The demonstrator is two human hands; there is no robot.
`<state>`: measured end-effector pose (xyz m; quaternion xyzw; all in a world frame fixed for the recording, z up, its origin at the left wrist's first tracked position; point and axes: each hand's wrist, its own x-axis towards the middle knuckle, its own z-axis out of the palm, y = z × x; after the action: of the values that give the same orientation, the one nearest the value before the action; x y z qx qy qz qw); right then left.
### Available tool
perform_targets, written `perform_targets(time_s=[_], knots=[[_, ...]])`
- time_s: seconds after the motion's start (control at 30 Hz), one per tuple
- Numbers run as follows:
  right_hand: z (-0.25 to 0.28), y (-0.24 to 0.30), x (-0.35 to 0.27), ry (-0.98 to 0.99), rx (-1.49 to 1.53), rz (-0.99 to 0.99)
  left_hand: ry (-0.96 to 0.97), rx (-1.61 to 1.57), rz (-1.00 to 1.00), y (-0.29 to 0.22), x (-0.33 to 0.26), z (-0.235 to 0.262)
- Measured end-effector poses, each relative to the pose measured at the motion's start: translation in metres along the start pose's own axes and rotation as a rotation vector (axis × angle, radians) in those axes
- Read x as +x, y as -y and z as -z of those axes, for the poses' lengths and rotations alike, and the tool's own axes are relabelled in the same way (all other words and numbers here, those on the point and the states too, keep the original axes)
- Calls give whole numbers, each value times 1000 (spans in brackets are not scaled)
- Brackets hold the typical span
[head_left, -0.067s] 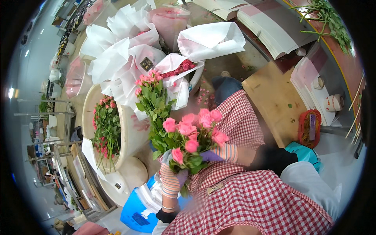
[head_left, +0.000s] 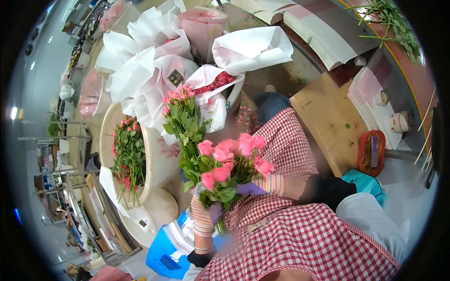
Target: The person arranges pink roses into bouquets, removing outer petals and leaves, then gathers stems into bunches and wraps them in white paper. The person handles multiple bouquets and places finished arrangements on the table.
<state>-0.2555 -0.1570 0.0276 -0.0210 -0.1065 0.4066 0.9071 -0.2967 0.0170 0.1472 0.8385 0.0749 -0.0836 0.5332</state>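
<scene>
I hold a bunch of pink roses (head_left: 228, 161) with green leaves close to my red-and-white checked apron (head_left: 300, 234). My left hand (head_left: 206, 210), in a purple glove with a striped sleeve, grips the stems from below. From the right, my right hand (head_left: 255, 187), gloved the same way, closes on the bunch just under the blooms. A second cluster of smaller pink roses (head_left: 180, 112) rises behind the bunch; which hand holds it is hidden.
A white tub (head_left: 157, 159) with red-pink roses stands at left. Bouquets wrapped in white paper (head_left: 150, 70) lie beyond it. A wooden board (head_left: 328, 122), a red basket (head_left: 371, 152), tape rolls and stacked paper sheets (head_left: 323, 33) are at right. A blue bag (head_left: 171, 250) lies below.
</scene>
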Motion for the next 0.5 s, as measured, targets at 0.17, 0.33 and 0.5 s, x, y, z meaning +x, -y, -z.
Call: perform_targets(time_s=[0.17, 0.33, 0.5], knots=[[2, -14, 3, 51, 144, -44, -95, -60, 106, 1, -11, 10], [9, -22, 0, 85, 262, -41, -122, -275, 143, 16, -15, 8], [31, -17, -13, 81, 337, -35, -27, -521, 276, 36, -20, 19]])
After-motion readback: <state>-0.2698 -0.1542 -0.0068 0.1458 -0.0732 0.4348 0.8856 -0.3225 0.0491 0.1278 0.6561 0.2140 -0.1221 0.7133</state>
